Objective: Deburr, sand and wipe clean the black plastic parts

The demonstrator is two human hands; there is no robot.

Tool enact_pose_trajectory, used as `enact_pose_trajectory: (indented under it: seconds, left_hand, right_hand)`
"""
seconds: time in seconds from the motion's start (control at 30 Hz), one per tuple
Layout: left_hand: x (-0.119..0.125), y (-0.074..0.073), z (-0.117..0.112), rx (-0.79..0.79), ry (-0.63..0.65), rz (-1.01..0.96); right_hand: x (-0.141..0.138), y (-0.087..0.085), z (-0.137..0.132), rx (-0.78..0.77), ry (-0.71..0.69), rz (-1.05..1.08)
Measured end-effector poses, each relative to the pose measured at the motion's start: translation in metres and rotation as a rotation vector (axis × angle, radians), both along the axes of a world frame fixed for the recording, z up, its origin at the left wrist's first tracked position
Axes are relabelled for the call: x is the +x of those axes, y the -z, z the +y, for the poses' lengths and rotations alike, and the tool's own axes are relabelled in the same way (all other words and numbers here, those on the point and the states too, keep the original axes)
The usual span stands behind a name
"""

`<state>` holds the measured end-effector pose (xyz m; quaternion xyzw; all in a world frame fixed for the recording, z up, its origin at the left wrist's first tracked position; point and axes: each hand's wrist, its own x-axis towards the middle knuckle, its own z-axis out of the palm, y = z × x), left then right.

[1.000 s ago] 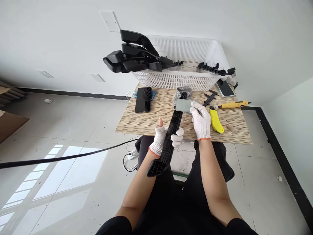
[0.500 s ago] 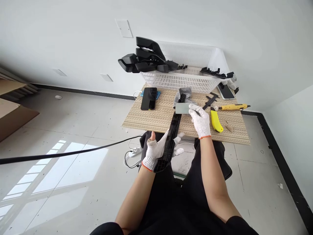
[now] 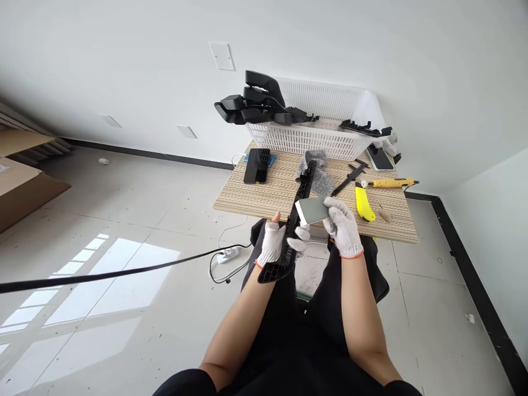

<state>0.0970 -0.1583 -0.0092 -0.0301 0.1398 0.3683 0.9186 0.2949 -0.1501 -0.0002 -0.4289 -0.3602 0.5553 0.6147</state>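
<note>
My left hand [image 3: 274, 242], in a white knit glove with the thumb tip bare, is closed round a long black plastic trim piece [image 3: 293, 220]. Ribs and clips show along the piece, which slants up and away from me over the table's front edge. In my gloved right hand [image 3: 342, 225] is a flat sanding sponge [image 3: 314, 210], grey on its broad face and white along its edge, pinched at its right end. Its left end overlaps the trim piece in view; whether the two touch I cannot tell. Beyond them lies a crumpled grey cloth [image 3: 322, 179], partly behind the piece's far end.
A white basket [image 3: 305, 136] at the back holds several black plastic parts [image 3: 259, 102]. On the wooden table [image 3: 235, 195] lie a black phone [image 3: 256, 166], a caliper [image 3: 348, 179], a yellow cutter [image 3: 363, 202], a yellow rotary tool [image 3: 390, 182] and another phone [image 3: 380, 158].
My right hand has drawn the sanding sponge down toward me and tilted it, so its white edge shows. The trim piece has turned slightly in my left hand. The view has shifted a little.
</note>
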Motion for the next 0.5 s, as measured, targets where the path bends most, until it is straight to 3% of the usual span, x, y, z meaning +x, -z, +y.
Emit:
enact_pose_trajectory:
  seconds: [0.13,0.27,0.37,0.5]
  left_hand:
    - [0.012,-0.004,-0.002,-0.047,-0.038,-0.121]
    - [0.017,-0.004,-0.003,-0.078,-0.034,-0.129]
    - [0.018,0.002,-0.003,-0.131,-0.011,-0.09]
    - [0.027,0.014,-0.004,-0.072,-0.081,0.038]
  right_hand:
    - [0.007,0.007,-0.01,0.002,0.104,0.065]
    - [0.01,0.009,-0.012,-0.025,0.116,0.037]
    - [0.01,0.009,-0.012,-0.024,0.083,0.014]
    - [0.01,0.008,-0.012,-0.006,0.07,-0.031]
